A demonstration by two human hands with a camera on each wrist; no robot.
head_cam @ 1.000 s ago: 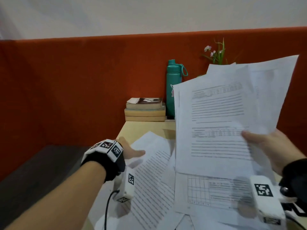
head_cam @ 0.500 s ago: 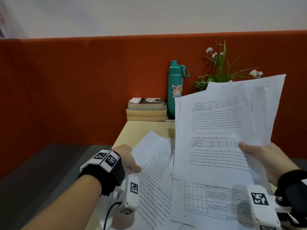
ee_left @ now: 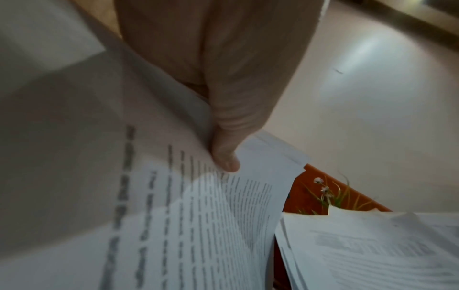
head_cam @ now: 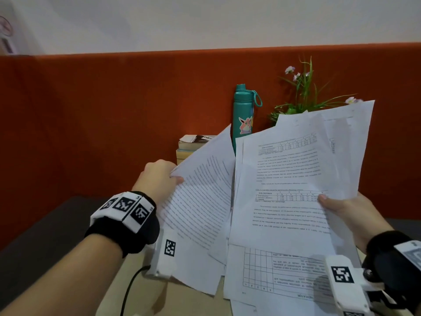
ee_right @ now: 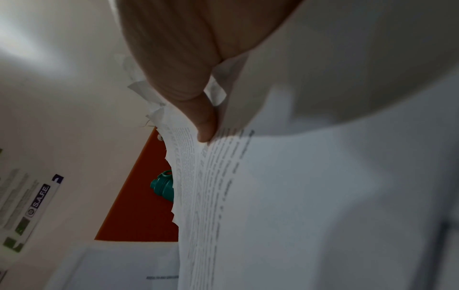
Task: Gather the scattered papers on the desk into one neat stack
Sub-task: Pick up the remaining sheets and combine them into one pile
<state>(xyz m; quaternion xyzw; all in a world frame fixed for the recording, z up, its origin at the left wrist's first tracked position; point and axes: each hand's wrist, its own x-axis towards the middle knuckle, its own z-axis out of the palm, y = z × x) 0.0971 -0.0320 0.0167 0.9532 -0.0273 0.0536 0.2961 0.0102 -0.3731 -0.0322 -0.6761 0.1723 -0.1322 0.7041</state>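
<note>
Left hand (head_cam: 157, 179) up off the light wooden table (head_cam: 145, 293), thumb pinching the edge of a white sheet of close-printed text (head_cam: 200, 201), lifted and tilted just left of the teal metal water bottle (head_cam: 243, 117). Behind that sheet, left of the bottle, a stack of books (head_cam: 189, 147). Below the bottle, a white sheet with a printed grid (head_cam: 273, 274) lies flat on the table with more loose pages. Right of the bottle, the right hand (head_cam: 346, 213) grips a fanned bundle of white printed papers (head_cam: 289, 179), held upright before the green flowering plant (head_cam: 305, 92).
</note>
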